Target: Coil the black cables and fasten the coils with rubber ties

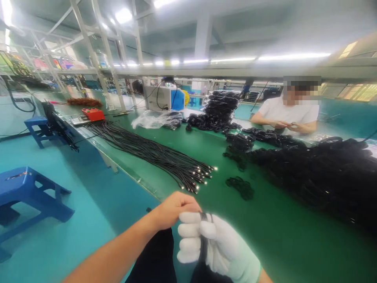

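Holding black cable [204, 247] before you in your gloved right hand [220, 245], you seem mid-gathering, the next move wanting a steady grip, though whether your bare left hand [176, 208] grips anything is hidden

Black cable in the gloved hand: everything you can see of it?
The black cable is a flexible-looking bunch of strands, clamped in the white-gloved right hand, running roughly upright between curled fingers and palm. The thumb crosses it. Its lower part blends into black below; contact with the bare left hand, just behind the top, is unclear.
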`<state>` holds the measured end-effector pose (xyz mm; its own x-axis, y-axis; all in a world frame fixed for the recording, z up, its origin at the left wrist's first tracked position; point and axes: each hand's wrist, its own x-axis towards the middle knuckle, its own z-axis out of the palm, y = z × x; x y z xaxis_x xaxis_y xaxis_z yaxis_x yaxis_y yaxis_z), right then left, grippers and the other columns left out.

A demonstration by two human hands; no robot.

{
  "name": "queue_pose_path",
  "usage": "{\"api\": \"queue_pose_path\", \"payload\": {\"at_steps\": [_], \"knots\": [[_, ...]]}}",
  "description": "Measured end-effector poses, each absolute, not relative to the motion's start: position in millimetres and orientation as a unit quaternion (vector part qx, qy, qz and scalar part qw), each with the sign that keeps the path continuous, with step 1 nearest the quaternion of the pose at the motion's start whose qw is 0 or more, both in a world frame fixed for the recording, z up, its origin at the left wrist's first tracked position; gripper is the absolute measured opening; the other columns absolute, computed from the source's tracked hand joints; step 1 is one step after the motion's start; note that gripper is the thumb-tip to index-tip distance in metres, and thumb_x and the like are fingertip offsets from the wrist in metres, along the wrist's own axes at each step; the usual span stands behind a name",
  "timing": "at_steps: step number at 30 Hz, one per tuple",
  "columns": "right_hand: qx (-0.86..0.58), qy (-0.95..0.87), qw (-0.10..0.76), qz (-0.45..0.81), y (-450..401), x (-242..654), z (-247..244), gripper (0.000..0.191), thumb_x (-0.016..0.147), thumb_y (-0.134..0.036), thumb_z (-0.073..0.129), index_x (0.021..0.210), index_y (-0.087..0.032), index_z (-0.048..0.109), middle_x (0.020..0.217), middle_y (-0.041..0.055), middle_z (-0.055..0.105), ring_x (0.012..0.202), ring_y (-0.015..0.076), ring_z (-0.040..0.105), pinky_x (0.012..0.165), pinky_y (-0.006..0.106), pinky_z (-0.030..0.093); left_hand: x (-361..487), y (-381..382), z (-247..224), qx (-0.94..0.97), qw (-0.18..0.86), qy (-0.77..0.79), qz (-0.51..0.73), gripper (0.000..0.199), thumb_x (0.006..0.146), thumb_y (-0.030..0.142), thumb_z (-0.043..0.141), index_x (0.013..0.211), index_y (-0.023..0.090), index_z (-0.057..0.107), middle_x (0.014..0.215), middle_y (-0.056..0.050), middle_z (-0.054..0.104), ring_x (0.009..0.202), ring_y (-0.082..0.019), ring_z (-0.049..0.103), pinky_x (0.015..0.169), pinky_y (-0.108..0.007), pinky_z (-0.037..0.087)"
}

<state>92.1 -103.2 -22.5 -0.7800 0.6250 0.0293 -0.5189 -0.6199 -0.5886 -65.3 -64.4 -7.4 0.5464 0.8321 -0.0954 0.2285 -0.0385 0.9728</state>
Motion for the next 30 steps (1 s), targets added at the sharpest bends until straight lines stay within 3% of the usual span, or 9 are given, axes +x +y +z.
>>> {"api": "queue_pose_path", "payload": {"at_steps": [4, 7, 9, 11, 16, 20, 24, 26, 30], "knots": [[-0.112, -0.242, 0.443, 0.856, -97, 98, -18, 0.023, 0.076, -0.029, 0.068, 0.085, -0.016, 0.051, 0.071, -0.0031, 0.037, 0.062, 0.0094, 0.038, 0.066, 0.03, 0.038, -62, -87, -25, 0.676, 0.53, 0.448, 0.249, 0.03, 0.085, 0.019, 0.039, 0.061, 0.015, 0.056, 0.053, 0.004, 0.047, 0.053, -0.01, 0.044, 0.052, -0.02, 0.034], [-0.157, -0.248, 0.498, 0.816, -88, 109, -18, 0.028, 0.079, -0.028, 0.065, 0.103, -0.017, 0.057, 0.091, 0.0051, 0.058, 0.079, 0.0164, 0.055, 0.079, 0.039, 0.043, -60, -105, -27, 0.742, 0.344, 0.534, 0.217, 0.028, 0.089, 0.022, 0.036, 0.076, 0.018, 0.06, 0.065, 0.001, 0.056, 0.06, -0.013, 0.051, 0.056, -0.022, 0.035], [-0.193, -0.241, 0.523, 0.795, -84, 116, -19, 0.038, 0.08, -0.03, 0.065, 0.114, -0.016, 0.056, 0.114, 0.0108, 0.06, 0.098, 0.0234, 0.058, 0.09, 0.046, 0.042, -55, -116, -24, 0.776, 0.21, 0.564, 0.189, 0.027, 0.09, 0.018, 0.034, 0.087, 0.021, 0.061, 0.077, -0.001, 0.062, 0.067, -0.015, 0.057, 0.058, -0.024, 0.035], [-0.211, -0.235, 0.537, 0.782, -81, 120, -21, 0.04, 0.081, -0.03, 0.063, 0.117, -0.016, 0.056, 0.123, 0.0125, 0.057, 0.108, 0.0264, 0.056, 0.098, 0.051, 0.037, -48, -123, -20, 0.8, 0.122, 0.567, 0.156, 0.026, 0.088, 0.016, 0.036, 0.086, 0.022, 0.061, 0.077, -0.002, 0.063, 0.064, -0.016, 0.058, 0.055, -0.025, 0.032], [-0.217, -0.264, 0.532, 0.774, -82, 121, -16, 0.039, 0.082, -0.028, 0.062, 0.118, -0.014, 0.057, 0.122, 0.0137, 0.059, 0.104, 0.0259, 0.06, 0.1, 0.05, 0.037, -35, -124, -16, 0.848, 0.005, 0.504, 0.163, 0.019, 0.084, 0.015, 0.045, 0.069, 0.021, 0.056, 0.063, 0.0, 0.058, 0.052, -0.015, 0.051, 0.05, -0.029, 0.023], [-0.277, -0.31, 0.496, 0.762, -85, 117, -14, 0.036, 0.08, -0.025, 0.066, 0.113, -0.014, 0.059, 0.108, 0.0117, 0.065, 0.093, 0.0206, 0.062, 0.091, 0.041, 0.043, -43, -104, -1, 0.9, -0.098, 0.374, 0.201, 0.021, 0.086, 0.014, 0.047, 0.066, 0.019, 0.051, 0.062, 0.0, 0.055, 0.056, -0.015, 0.047, 0.054, -0.03, 0.024], [-0.215, -0.358, 0.436, 0.797, -88, 111, -17, 0.011, 0.081, -0.02, 0.063, 0.088, -0.011, 0.065, 0.082, 0.0055, 0.065, 0.075, 0.0143, 0.059, 0.079, 0.034, 0.046, -58, -73, 31, 0.951, -0.112, 0.231, 0.171, 0.022, 0.088, 0.031, 0.051, 0.071, 0.018, 0.053, 0.069, -0.001, 0.057, 0.067, -0.015, 0.047, 0.062, -0.03, 0.03], [-0.178, -0.345, 0.411, 0.825, -91, 109, -18, 0.015, 0.082, -0.025, 0.062, 0.09, -0.012, 0.064, 0.082, 0.0057, 0.064, 0.075, 0.0151, 0.059, 0.081, 0.037, 0.046, -62, -59, 42, 0.961, -0.081, 0.209, 0.163, 0.023, 0.087, 0.036, 0.054, 0.072, 0.018, 0.054, 0.071, 0.0, 0.059, 0.07, -0.015, 0.049, 0.068, -0.029, 0.033], [-0.171, -0.334, 0.366, 0.852, -95, 107, -17, 0.036, 0.076, -0.03, 0.069, 0.106, -0.01, 0.061, 0.096, 0.0113, 0.064, 0.086, 0.0197, 0.06, 0.087, 0.044, 0.043, -64, -42, 41, 0.969, -0.007, 0.197, 0.15, 0.016, 0.084, 0.031, 0.058, 0.074, 0.019, 0.058, 0.073, 0.002, 0.061, 0.072, -0.013, 0.05, 0.075, -0.027, 0.036]]}}
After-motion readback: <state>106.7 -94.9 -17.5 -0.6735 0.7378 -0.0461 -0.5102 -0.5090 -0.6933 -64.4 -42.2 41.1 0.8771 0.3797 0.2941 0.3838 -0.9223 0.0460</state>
